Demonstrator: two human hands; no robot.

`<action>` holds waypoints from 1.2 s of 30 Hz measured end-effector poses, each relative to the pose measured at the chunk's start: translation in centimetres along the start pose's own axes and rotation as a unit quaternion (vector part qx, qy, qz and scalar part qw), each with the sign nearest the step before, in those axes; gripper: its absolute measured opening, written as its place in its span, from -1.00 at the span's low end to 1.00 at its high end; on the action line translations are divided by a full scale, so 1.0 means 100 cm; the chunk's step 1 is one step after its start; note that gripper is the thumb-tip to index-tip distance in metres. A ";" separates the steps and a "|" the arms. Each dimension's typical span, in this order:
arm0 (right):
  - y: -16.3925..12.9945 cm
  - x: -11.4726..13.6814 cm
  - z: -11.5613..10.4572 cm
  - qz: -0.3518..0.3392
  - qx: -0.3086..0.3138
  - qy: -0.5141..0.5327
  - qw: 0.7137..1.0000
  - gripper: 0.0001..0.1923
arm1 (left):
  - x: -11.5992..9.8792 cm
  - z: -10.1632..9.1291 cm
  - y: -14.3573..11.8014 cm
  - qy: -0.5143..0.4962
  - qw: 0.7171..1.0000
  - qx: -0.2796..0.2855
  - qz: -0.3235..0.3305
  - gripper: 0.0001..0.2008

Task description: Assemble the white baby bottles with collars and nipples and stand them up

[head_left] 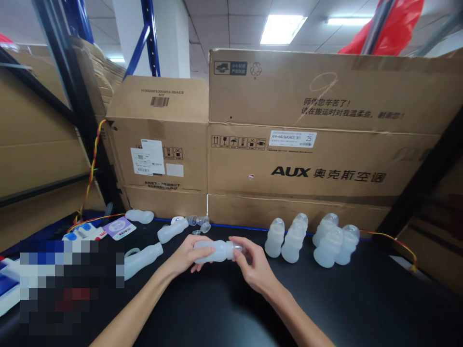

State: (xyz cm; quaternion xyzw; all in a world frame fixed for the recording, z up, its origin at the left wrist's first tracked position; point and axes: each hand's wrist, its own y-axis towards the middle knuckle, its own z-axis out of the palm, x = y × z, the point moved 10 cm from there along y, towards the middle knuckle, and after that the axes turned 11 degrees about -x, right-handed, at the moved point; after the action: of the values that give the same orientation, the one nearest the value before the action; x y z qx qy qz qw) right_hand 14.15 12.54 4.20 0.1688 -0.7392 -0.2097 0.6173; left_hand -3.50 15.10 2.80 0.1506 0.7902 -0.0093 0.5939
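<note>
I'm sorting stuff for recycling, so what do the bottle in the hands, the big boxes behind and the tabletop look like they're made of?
The bottle, held by the left hand and right hand, looks like soft translucent plastic or silicone: milky and matte, with light showing through it. The boxes are brown corrugated cardboard, to judge by the folded flaps and printed labels. The tabletop is black and smooth with a faint sheen; its material is unclear.

bottle [217, 251]: translucent milky plastic, soft matt skin, held between the left hand [186, 255] and right hand [255, 268]
standing bottles [307, 239]: same frosted, cloudy plastic with clearer, glossier caps
counter [224, 308]: black, smooth, faint sheen
cardboard boxes [318, 144]: brown corrugated card, matt and creased, with white paper labels
rack posts [152, 38]: blue painted metal, slightly glossy
cable [92, 168]: red and yellow twisted plastic sheath
</note>
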 end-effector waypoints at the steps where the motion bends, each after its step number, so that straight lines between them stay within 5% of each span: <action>1: 0.001 -0.007 -0.003 0.028 -0.013 0.000 1.000 -0.60 | -0.005 0.001 -0.001 0.008 1.000 -0.013 0.017 -0.60; 6: 0.005 -0.008 -0.024 0.054 -0.132 -0.012 0.990 -0.57 | -0.029 0.013 -0.011 0.130 0.976 -0.078 0.158 -0.40; 10: 0.006 0.032 -0.051 -0.060 -0.228 -0.048 0.971 -0.55 | -0.030 0.020 -0.016 0.240 0.942 -0.070 0.223 -0.16; 12: 0.004 0.049 -0.070 -0.114 -0.264 -0.075 0.955 -0.63 | -0.029 0.017 -0.014 0.298 0.919 -0.076 0.247 -0.24; 16: 0.000 0.049 -0.116 -0.132 -0.313 -0.108 0.934 -0.66 | -0.022 -0.004 -0.004 0.383 0.876 -0.137 0.260 -0.69; 20: -0.006 0.038 -0.142 -0.164 -0.302 -0.183 0.921 -0.66 | -0.007 -0.032 0.007 0.409 0.860 -0.193 0.238 -0.77; 25: -0.011 0.029 -0.154 -0.190 -0.306 -0.242 0.901 -0.60 | 0.006 -0.054 0.014 0.423 0.851 -0.226 0.215 -0.73; 36: -0.012 0.046 -0.127 -0.306 -0.261 -0.353 0.845 -0.74 | 0.013 -0.048 0.017 0.383 0.881 -0.204 0.190 -0.69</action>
State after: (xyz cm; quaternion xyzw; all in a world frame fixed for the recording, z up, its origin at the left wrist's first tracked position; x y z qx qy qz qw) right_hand 25.84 7.86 9.40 0.1337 -0.7355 -0.6190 0.2407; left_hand -7.87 17.91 3.24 0.1652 0.8965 0.3239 0.2530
